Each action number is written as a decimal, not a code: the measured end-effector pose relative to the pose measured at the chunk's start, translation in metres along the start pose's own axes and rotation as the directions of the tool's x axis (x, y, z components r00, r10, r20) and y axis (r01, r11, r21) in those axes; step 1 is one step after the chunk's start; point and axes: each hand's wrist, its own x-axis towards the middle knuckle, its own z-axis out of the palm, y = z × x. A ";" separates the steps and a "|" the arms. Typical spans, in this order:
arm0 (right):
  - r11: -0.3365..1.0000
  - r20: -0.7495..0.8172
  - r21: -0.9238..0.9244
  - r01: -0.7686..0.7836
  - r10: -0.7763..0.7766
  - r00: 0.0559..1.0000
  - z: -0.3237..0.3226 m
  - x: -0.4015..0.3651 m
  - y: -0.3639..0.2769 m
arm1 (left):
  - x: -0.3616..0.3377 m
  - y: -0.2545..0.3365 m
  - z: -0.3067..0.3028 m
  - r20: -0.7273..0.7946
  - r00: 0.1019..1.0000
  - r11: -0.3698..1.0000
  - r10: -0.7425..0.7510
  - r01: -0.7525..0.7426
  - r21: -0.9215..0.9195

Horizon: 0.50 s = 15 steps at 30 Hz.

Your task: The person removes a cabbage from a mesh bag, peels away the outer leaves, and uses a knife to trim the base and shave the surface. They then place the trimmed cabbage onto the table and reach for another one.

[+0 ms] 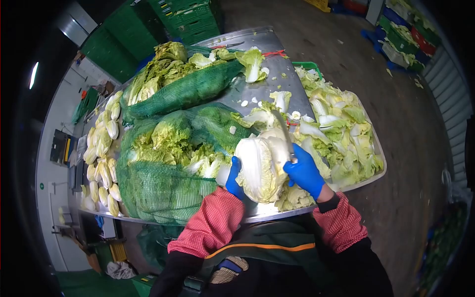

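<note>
A trimmed napa cabbage (258, 171) is held over the metal table's front edge, its pale side facing up. My left hand (234, 179), in a blue glove, grips it from the left. In my blue-gloved right hand (306, 171) is a knife (284, 129), fingers closed round the handle. Its blade points away from me and lies along the cabbage's right side, beside a loosened outer leaf (260, 118). Left of the cabbage, an open green mesh sack (163, 185) holds more leafy heads. Cut stem pieces and leaves lie scattered just beyond the blade.
A white-rimmed bin (378, 171) heaped with leaves stands at the table's right. Pale trimmed heads (103, 173) line the left end. A second mesh sack (190, 94) lies farther back, near another knife (228, 46). Green crates (190, 20) are stacked behind the table.
</note>
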 end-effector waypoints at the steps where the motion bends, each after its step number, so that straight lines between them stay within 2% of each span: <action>1: 1.000 -0.039 0.022 0.016 -0.016 0.999 -0.005 -0.001 0.006 | -0.001 -0.001 0.005 -0.034 0.999 0.999 0.040 -0.040 0.011; 3: 0.997 -0.116 0.062 0.050 -0.042 0.992 -0.019 -0.003 0.015 | 0.000 0.008 0.010 -0.011 0.997 0.997 0.073 -0.073 0.001; 5: 1.000 -0.161 0.019 -0.012 0.015 0.987 -0.034 0.000 0.012 | 0.005 0.016 0.010 -0.024 0.995 0.995 0.095 -0.096 -0.003; 6: 0.943 -0.198 -0.332 0.023 -0.093 0.976 -0.034 0.002 0.012 | 0.010 0.020 0.007 -0.045 0.994 0.995 0.097 -0.096 0.004; 7: 0.766 -0.196 -0.642 0.034 -0.207 0.958 -0.033 0.003 0.010 | 0.014 0.022 0.003 -0.065 0.993 0.995 0.097 -0.096 0.012; 8: 0.766 -0.160 -0.632 0.117 -0.277 0.948 -0.029 0.004 0.006 | 0.018 0.022 -0.008 -0.076 0.994 0.996 0.072 -0.068 0.054; 9: 0.758 -0.125 -0.620 0.201 -0.348 0.929 -0.018 0.004 -0.006 | 0.021 0.023 -0.006 -0.044 0.987 0.967 0.154 -0.141 0.212; 10: 0.804 -0.063 -0.533 0.264 -0.348 0.935 -0.009 0.001 -0.019 | 0.023 0.023 -0.004 -0.005 0.974 0.908 0.228 -0.211 0.361; 11: 0.762 -0.030 -0.597 0.251 -0.333 0.942 0.000 -0.003 -0.031 | 0.024 0.021 -0.004 0.041 0.955 0.824 0.292 -0.273 0.497; 12: 0.716 0.003 -0.656 0.239 -0.315 0.949 0.010 -0.007 -0.041 | 0.024 0.015 0.005 0.039 0.933 0.808 0.359 -0.331 0.488; 13: 0.661 0.035 -0.713 0.233 -0.299 0.954 0.013 -0.008 -0.047 | 0.026 0.012 0.005 0.058 0.915 0.707 0.400 -0.348 0.616; 14: 0.676 0.016 -0.710 0.199 -0.267 0.964 0.015 -0.006 -0.042 | 0.027 0.009 0.007 0.082 0.904 0.663 0.420 -0.367 0.652; 15: 0.683 0.014 -0.693 0.232 -0.309 0.951 0.015 -0.004 -0.034 | 0.027 0.007 0.008 0.105 0.893 0.619 0.438 -0.383 0.686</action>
